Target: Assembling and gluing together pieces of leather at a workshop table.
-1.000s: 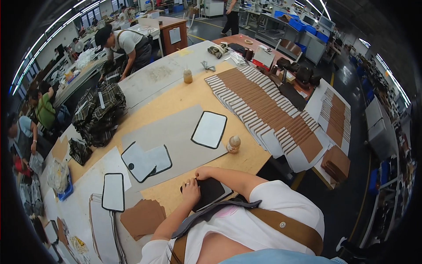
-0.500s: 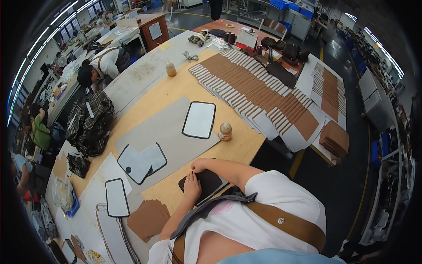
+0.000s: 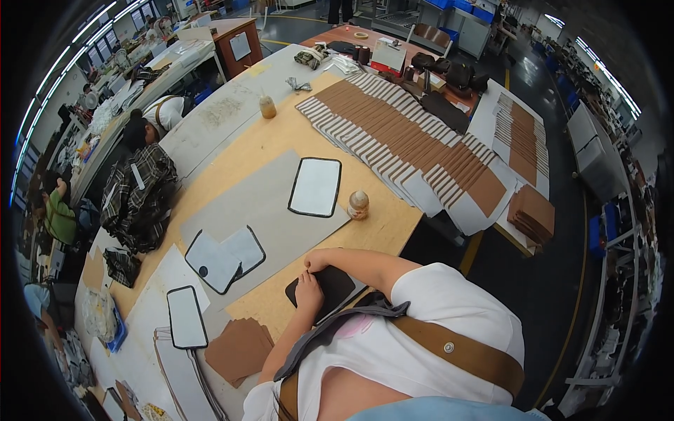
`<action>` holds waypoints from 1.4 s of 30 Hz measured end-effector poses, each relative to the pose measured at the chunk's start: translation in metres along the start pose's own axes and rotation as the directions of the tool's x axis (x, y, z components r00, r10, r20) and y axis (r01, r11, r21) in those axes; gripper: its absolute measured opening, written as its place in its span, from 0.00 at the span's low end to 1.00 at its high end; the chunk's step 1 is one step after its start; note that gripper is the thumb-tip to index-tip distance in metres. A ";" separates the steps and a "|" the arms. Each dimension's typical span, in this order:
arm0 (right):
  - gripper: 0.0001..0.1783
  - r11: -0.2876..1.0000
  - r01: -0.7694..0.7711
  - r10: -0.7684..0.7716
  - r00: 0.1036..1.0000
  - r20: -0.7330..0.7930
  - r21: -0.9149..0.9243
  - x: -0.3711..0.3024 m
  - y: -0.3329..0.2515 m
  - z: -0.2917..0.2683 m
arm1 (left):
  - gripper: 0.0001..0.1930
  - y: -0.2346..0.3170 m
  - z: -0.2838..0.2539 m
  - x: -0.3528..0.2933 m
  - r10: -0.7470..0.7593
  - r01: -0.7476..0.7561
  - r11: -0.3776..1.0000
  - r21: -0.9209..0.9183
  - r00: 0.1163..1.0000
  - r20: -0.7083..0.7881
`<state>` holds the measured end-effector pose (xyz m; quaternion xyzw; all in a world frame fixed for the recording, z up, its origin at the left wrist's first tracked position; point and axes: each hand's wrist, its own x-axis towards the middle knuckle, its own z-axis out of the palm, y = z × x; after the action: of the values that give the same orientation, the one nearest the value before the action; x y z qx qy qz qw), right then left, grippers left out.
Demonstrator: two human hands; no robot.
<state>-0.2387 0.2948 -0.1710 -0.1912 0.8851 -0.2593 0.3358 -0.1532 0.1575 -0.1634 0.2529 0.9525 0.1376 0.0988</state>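
Your left hand (image 3: 307, 295) lies over the dark rounded-corner panel (image 3: 335, 284) at the frame's lower centre, apparently steadying it by the tabletop (image 3: 390, 223) edge, while your right hand (image 3: 316, 261) bunches narrow above, though whether either grip pinches it, I can't tell.

We have a worktable (image 3: 390, 228) of partly bare pale wood, with a dark panel (image 3: 335, 282) lying beneath our left hand (image 3: 307, 289) and right hand (image 3: 316, 260). Beyond both hands a grey sheet (image 3: 232, 210) covers some of the wood. Ahead and to the right of our right hand stands a bottle (image 3: 359, 206); farther out that way spread overlapping brown-and-white pieces (image 3: 393, 140). Left of our left hand, nearer us, lie brown sheets (image 3: 237, 351); well beyond, farther left, plaid fabric (image 3: 137, 203) is heaped.
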 end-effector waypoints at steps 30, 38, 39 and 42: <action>0.12 0.995 -0.075 0.071 0.995 0.069 0.062 -0.001 0.002 0.001 | 0.21 0.014 -0.079 -0.043 0.168 -0.078 0.916 -0.394 0.965 0.200; 0.13 0.996 -0.074 0.074 0.997 0.009 0.040 -0.003 0.006 0.001 | 0.20 0.029 -0.102 -0.076 0.148 -0.005 0.943 -0.333 0.902 0.406; 0.12 0.996 -0.064 0.065 0.998 -0.018 0.062 -0.004 0.008 0.002 | 0.20 0.031 -0.104 -0.077 0.149 -0.002 0.945 -0.326 0.892 0.426; 0.12 0.996 -0.069 0.068 0.998 0.010 0.060 -0.002 0.010 0.006 | 0.19 0.033 -0.111 -0.083 0.134 0.026 0.950 -0.310 0.865 0.483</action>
<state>-0.2344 0.3022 -0.1797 -0.1516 0.8815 -0.2735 0.3538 -0.0957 0.1190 -0.0387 0.2882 0.8541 0.2163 0.3751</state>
